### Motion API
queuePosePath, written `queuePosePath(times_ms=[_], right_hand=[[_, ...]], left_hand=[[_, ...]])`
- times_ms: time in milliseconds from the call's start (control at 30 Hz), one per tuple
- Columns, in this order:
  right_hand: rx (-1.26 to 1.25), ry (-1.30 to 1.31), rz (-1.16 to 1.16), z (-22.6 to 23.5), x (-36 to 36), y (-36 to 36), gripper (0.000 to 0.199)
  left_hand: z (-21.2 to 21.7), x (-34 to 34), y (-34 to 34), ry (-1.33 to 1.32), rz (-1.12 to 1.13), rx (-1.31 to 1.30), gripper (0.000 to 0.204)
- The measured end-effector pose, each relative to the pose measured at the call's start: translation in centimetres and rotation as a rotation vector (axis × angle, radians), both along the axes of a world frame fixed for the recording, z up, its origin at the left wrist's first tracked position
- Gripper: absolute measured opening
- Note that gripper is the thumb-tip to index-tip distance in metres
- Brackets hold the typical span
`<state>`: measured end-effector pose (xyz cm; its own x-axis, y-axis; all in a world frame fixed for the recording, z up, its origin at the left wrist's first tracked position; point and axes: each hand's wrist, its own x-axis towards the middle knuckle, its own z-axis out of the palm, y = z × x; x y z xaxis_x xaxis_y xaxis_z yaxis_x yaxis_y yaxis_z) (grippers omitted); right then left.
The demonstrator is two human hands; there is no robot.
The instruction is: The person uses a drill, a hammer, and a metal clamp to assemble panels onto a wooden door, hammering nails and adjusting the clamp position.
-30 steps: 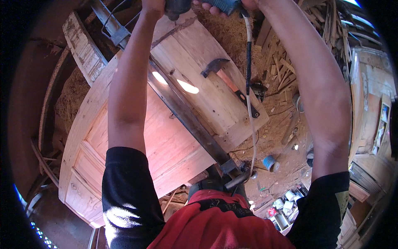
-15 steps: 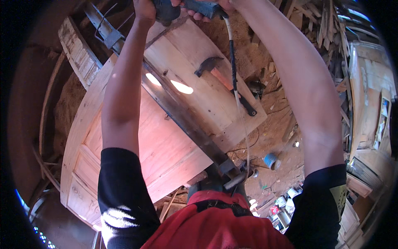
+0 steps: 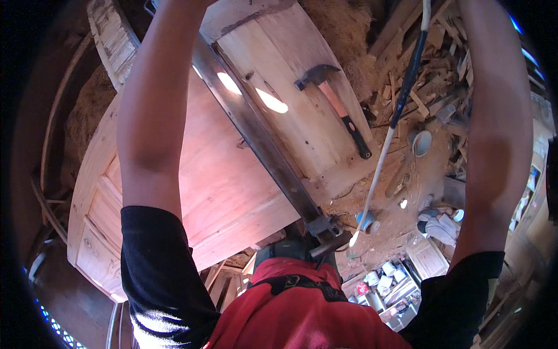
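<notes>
Red shirt (image 3: 279, 320) nearest. Left forearm (image 3: 154, 116) and right forearm (image 3: 497, 128) reach upward; left hand and right hand past upper edge, cannot tell grip. Metal clamp bar (image 3: 264, 154) diagonal across wooden door (image 3: 221, 186). Hammer (image 3: 335, 104) lies on door right of bar, cord (image 3: 408, 81) near it. Blue can (image 3: 372, 224) on ground; wood scraps (image 3: 427, 96) heaped beyond.

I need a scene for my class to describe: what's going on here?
A person in a red top stands at panelled woodwork with a long metal bar across it. The left forearm and right forearm reach beyond the picture's top edge, so the hands and anything they hold are out of view. A cable runs down between the forearms. A claw hammer lies untouched on the woodwork, right of the bar.
</notes>
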<state>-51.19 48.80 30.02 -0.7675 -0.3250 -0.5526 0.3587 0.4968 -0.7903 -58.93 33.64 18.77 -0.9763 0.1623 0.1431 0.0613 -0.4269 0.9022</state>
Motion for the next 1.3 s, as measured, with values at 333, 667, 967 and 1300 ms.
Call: queuePosePath(times_ms=[333, 667, 967, 1300], right_hand=[[-0.114, -0.101, 0.031, -1.1, 0.9, -3.2, 0.024], [-0.05, 0.072, 0.02, -1.6, 0.8, -3.6, 0.026], [0.132, 0.005, -0.042, -1.4, 0.9, -5.5, 0.023], [0.033, -0.072, 0.012, -2.8, 0.6, -4.8, 0.023]], left_hand=[[-2.9, 0.5, -4.1, -0.055, 0.193, -0.043, 0.032], [-4.5, -0.7, -4.6, 0.056, 0.167, -0.009, 0.032], [-4.7, 0.2, -4.6, 0.009, 0.078, 0.075, 0.031], [-5.7, 0.1, -4.6, 0.001, 0.062, 0.117, 0.029]])
